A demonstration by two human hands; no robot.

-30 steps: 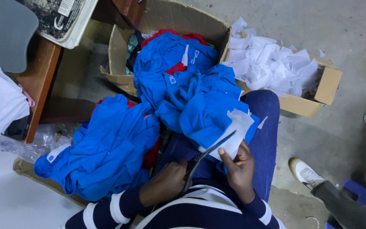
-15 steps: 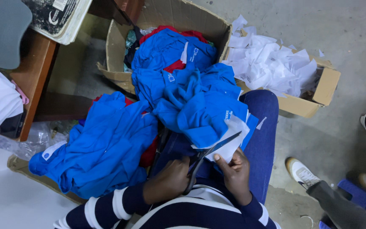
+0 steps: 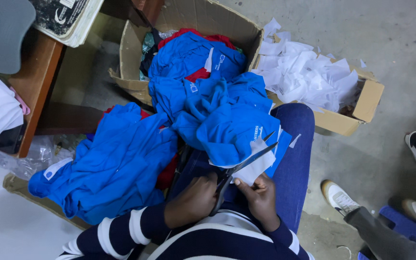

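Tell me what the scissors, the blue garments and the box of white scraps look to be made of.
Scissors: seemingly metal, blades dull grey with a slight sheen. Blue garments: soft knit-looking fabric, matte, draping in folds. Box: brown cardboard, matte, creased flaps. White scraps: thin paper or stiff backing, uncertain.

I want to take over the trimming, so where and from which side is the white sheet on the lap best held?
Probably by the near edge of the white sheet, coming from the person's own side, as the right hand does. The open scissors in the left hand cross its far part, and the blue garment covers the top, so only the lower edge is free.
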